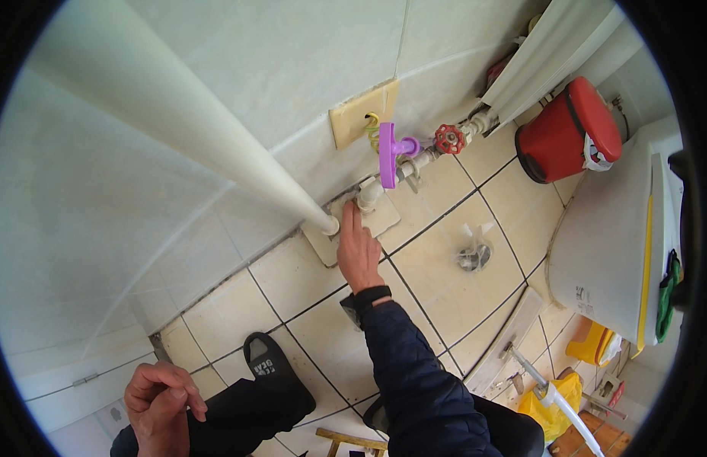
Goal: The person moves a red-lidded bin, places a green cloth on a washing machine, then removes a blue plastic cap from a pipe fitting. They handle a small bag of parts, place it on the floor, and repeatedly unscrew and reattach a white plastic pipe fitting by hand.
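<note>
My right hand (360, 251) reaches to the foot of the wall, its first two fingers extended between a thick white vertical pipe (273, 183) and a pale elbow fitting (369, 197). The fingertips touch down near the elbow's base, over a pale slab (387, 220) set against the wall; what lies under them is hidden. From the elbow a horizontal pipe (424, 157) runs to a gate valve with a red handwheel (450, 139). A purple plastic T-shaped piece (389, 155) sits at that pipe. Low on the left, my left hand (162, 400) is raised, fingers curled against the thumb, no object visible in it.
A beige wall plate (362, 117) has coiled yellow-green wire (374, 130) coming out. Plastic film lies on a floor drain (474, 257). To the right are a red lidded bin (567, 134), a white rounded body (602, 240) and a yellow bag (553, 407). A wooden stool (353, 439) is below.
</note>
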Demonstrator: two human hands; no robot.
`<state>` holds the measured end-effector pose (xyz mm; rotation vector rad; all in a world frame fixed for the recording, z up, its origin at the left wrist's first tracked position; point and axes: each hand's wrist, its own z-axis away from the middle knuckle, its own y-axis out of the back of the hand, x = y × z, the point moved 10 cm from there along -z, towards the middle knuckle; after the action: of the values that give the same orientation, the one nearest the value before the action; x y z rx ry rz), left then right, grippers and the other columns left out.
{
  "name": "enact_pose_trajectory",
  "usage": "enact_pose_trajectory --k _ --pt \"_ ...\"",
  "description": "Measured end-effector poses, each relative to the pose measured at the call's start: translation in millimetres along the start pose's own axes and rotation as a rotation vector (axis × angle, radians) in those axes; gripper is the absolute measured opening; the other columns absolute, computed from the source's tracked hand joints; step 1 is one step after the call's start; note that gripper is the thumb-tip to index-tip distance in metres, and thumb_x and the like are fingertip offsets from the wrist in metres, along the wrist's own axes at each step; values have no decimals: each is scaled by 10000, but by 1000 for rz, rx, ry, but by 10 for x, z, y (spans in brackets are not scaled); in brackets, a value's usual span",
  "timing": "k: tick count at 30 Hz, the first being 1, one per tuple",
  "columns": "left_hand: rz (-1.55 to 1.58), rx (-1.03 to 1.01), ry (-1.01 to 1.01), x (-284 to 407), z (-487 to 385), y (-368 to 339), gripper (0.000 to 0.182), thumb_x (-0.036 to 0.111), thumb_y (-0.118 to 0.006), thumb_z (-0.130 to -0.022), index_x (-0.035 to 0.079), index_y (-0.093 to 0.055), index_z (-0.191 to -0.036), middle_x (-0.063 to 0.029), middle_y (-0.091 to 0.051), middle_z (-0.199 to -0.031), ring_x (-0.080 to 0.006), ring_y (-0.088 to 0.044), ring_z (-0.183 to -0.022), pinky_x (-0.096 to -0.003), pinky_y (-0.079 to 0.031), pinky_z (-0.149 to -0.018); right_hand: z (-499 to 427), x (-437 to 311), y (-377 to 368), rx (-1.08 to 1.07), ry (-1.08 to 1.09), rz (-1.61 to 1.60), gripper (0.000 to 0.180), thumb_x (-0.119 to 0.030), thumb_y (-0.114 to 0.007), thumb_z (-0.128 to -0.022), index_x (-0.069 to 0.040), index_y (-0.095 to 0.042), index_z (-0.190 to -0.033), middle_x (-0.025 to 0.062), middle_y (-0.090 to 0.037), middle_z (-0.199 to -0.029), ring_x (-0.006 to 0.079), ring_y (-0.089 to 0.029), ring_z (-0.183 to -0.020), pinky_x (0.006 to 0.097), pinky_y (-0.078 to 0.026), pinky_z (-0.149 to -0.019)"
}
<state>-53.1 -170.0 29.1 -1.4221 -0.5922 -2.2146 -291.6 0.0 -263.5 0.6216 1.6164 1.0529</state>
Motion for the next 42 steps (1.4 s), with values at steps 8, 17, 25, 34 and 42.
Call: enact_pose_trajectory --k 8,17,25,34,42 --pt "-1 1 5 6 43 -32 66 84 -606 -923 42 -561 -898 -87 -603 -800 -157 -580 -591 -262 -472 -462 -101 -50 36 62 68 140 610 -61 -606 -869 31 -398 -1435 168 -586 -1254 291 -705 -836 391 -587 -619" --pt "-8 2 -11 66 80 -48 66 77 -603 -919 45 -553 -891 -83 -598 -792 -152 -576 -583 -259 -473 -458 151 116 68 25 16 25 502 -11 -556 -865 9 -456 -1357 173 -617 -1237 315 -700 -789 433 -567 -639" --pt "-9 -1 -13 41 102 -37 80 84 -616 -917 42 -553 -890 -85 -598 -790 -152 -576 -578 -258 -469 -451 71 264 193 192 29 73 153 -66 -603 -887 -54 -585 -1039 104 -628 -954 302 -671 -769 410 -570 -618" --pt "-3 5 -11 27 90 -23 82 86 -618 -917 43 -554 -890 -86 -598 -799 -152 -573 -572 -257 -467 -454 277 543 184 214 -91 -328 105 -154 -648 -859 -84 -641 -937 115 -654 -857 346 -672 -727 469 -533 -628" --pt "-3 -4 1 0 68 -38 88 94 -622 -923 41 -558 -896 -88 -599 -801 -151 -576 -583 -256 -470 -460 -29 722 151 230 -162 -31 63 -153 -609 -909 -101 -612 -945 113 -640 -882 345 -670 -744 474 -528 -618"
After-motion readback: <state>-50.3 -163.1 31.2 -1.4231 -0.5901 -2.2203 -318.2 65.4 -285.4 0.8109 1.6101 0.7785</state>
